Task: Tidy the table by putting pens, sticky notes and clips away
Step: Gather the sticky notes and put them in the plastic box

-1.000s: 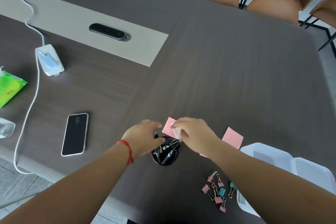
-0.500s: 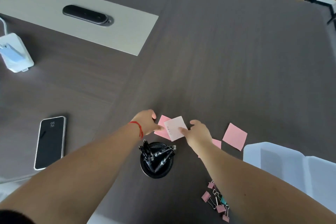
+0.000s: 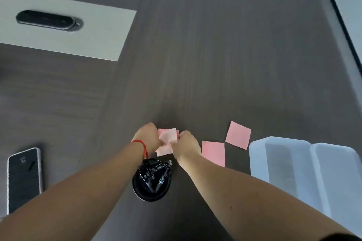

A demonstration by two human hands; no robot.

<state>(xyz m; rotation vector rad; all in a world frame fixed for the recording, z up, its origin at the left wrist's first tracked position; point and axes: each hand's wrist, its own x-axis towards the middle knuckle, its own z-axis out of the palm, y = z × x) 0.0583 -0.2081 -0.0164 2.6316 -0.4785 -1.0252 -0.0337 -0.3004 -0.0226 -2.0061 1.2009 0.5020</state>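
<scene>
Progress check: pens [image 3: 154,177] look done, a bunch of dark ones standing in the round black pen cup [image 3: 151,180] near the table's front edge, no loose pens visible on the dark wood-grain table [image 3: 215,64]. Sticky notes are mid-job. Both hands meet just beyond the cup: left hand [image 3: 147,137], red string on the wrist, and right hand [image 3: 186,144] are each closed on a pale pink sticky note [image 3: 167,139] held between them, paper bent and blurred; a bit more pink shows under or behind it, can't tell if that's a second sheet in the grip or one lying on the table. Two more pink sticky notes lie flat to the right, apart from the hands: near one [image 3: 213,152] just beside the right wrist, far one [image 3: 238,135] close to the corner of the translucent plastic box [image 3: 284,162], which sits open at the right edge with its lid hinged out; the compartment in view looks empty. My read: notes get stacked, then go in that box. Clips aren't in view, so status unknown. Black phone [image 3: 24,178] at left and the oval cable port [image 3: 49,20] in the light inlay aren't part of the job. Left to do: gather two flat notes, stow stack, deal with clips.
</scene>
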